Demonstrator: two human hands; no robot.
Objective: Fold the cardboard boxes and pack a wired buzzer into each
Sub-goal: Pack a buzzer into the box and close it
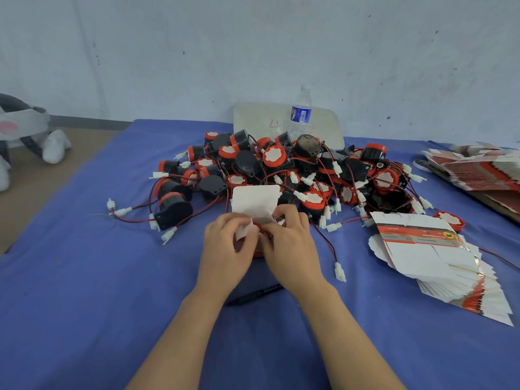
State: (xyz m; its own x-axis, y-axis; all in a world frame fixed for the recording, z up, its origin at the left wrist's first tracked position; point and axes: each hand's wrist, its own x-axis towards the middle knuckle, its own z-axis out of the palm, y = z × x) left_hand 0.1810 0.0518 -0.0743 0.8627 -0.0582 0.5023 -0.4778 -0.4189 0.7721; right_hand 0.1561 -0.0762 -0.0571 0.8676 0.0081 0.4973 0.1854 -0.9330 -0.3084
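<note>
At the middle of a blue-covered table (84, 277), both hands curl around a small cardboard box (254, 202), its white flaps standing open. The left hand (225, 246) pinches a side flap; the right hand (292, 249) grips the box's other side. Just behind, a heap of wired buzzers (281, 170) fills the far edge (leads trailing outward). Flat box blanks (427, 249) fan along the right edge. A black pen (253, 295) lies between the wrists; bare cloth spreads left and along the near edge.

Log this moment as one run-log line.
step: folding box | left hand: pinches side flap | right hand: grips box | buzzer pile: behind box | flat boxes: right of hands
</note>
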